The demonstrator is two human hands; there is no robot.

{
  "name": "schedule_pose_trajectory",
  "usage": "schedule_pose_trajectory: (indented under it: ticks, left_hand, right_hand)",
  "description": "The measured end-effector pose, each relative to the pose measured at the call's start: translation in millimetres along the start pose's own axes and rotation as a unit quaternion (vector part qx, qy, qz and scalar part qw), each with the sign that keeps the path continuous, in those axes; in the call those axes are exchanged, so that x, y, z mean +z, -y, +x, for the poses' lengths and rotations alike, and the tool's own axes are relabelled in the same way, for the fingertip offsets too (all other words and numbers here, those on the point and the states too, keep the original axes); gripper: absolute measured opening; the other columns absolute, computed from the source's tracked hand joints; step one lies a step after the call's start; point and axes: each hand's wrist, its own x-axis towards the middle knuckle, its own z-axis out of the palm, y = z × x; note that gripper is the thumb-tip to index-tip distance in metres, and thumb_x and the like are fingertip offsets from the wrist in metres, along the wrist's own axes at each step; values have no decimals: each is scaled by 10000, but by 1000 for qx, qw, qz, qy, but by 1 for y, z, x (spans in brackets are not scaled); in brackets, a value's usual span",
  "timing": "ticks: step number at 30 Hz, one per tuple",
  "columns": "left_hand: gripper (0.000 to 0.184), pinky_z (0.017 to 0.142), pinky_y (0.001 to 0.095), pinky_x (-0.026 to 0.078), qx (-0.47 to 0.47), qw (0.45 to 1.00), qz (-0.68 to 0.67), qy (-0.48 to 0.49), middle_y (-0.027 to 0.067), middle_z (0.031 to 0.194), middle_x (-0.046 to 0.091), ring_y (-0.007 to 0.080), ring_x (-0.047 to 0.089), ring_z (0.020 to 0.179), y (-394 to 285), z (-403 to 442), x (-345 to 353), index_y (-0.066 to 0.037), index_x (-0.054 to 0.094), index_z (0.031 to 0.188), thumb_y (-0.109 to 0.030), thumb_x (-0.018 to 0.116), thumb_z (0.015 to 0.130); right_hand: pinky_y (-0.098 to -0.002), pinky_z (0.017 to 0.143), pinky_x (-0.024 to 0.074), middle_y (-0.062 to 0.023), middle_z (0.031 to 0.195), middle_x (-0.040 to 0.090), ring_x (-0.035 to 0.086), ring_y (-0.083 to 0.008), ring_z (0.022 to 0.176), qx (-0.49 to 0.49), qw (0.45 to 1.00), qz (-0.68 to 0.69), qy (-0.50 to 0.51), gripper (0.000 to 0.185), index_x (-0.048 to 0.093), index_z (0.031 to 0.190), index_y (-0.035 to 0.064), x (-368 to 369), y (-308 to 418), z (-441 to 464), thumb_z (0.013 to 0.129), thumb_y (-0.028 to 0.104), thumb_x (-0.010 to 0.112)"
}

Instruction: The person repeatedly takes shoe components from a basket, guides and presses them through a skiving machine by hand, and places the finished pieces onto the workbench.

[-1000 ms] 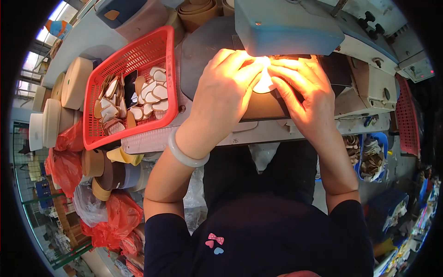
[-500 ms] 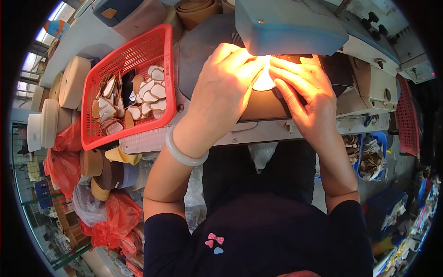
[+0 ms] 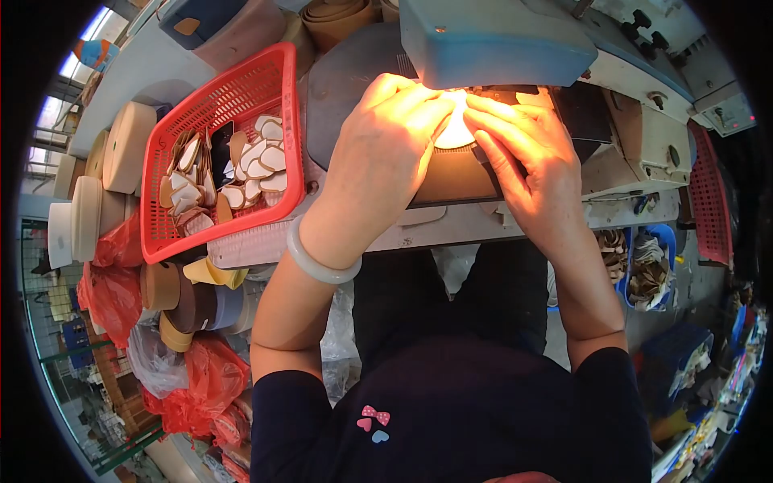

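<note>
Under the blue machine head (image 3: 499, 48), a small white flat piece (image 3: 456, 134) with a rounded lower edge glows in strong lamp light. My left hand (image 3: 390, 149) has its fingers closed on the piece's left side; the fingertips are washed out by the glare. From the other side, my right hand (image 3: 527, 153) pinches it with bent fingers and the thumb lower down. The brown work plate (image 3: 455, 181) lies just below the piece. Whatever part of the machine meets the piece is hidden behind my fingers and the head.
A red plastic basket (image 3: 296, 153) at the left holds many small white pieces (image 3: 256, 165) with brown edges. Rolls of strip material (image 3: 338, 11) stand behind. Red plastic bags (image 3: 213, 370) hang at the lower left. Blue bins (image 3: 662, 241) with scraps stand low on the right.
Both hands and the piece have shifted very slightly left in view, along with the machine as the camera moved. The fingers keep their grip on the white piece.
</note>
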Motion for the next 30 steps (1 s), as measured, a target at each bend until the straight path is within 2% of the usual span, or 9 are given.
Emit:
schedule_pose_trajectory:
  ticks: [19,22,25,30]
  left_hand:
    - [218,873,403,584,-3,1000,-9,-11,110,1110,812,317,718,948,9,4,2,-10,809,1119,-7,741,912]
    - [221,881,399,581,-6,1000,15,15,108,1103,810,315,717,977,10,4,0,-14,809,1124,-7,738,915]
    - [338,891,426,577,6,1000,-10,-19,105,917,734,329,659,946,13,3,7,-57,819,1102,31,695,800]
    - [352,897,426,580,17,999,0,-37,106,923,735,332,665,979,13,3,8,-58,819,1114,37,700,797]
  right_hand:
    - [-413,931,550,-41,1187,787,676,-275,1037,-5,1000,0,-4,263,799,1206,80,0,-2,0,949,119,758]
    - [-412,933,551,-41,1198,787,678,-273,1039,-10,1000,-1,-5,264,801,1207,82,0,-3,0,950,119,758]
    - [-412,935,551,-40,1210,787,678,-270,1042,-11,1000,-1,-5,264,802,1208,84,1,-3,0,950,123,758]
    - [-413,936,551,-34,1215,787,680,-265,1051,-7,1000,-5,-3,264,803,1208,87,0,-2,0,951,130,759]
